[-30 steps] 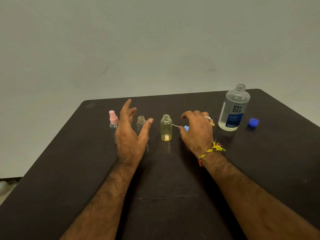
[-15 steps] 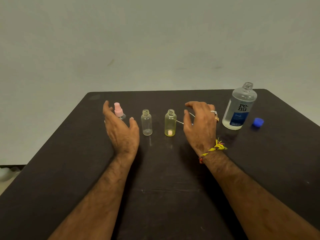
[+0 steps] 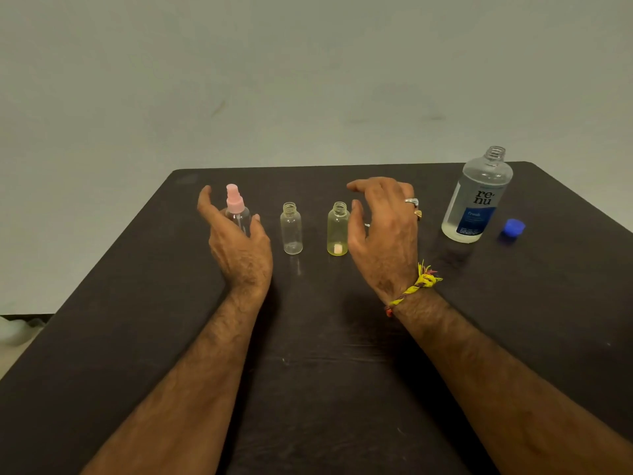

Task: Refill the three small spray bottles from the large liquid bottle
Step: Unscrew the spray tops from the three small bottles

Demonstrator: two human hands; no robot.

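Note:
Three small bottles stand in a row on the dark table [image 3: 325, 337]. The left one [image 3: 237, 209] is clear with a pink spray top; my left hand [image 3: 239, 241] curves open around it, and contact is unclear. The middle clear bottle [image 3: 291, 228] and the yellowish bottle [image 3: 337, 229] have no tops. My right hand [image 3: 383, 231] hovers open just right of the yellowish bottle, hiding most of a removed spray top behind it. The large uncapped liquid bottle [image 3: 478, 197] stands at the far right.
A blue cap [image 3: 513, 228] lies on the table right of the large bottle. The table's far edge runs just behind the bottles, with a plain wall beyond. Something pale sits off the table at the lower left [image 3: 17, 330].
My left hand moved left from the middle bottle to the pink-topped one. My right hand let go of the blue spray top and lifted a little.

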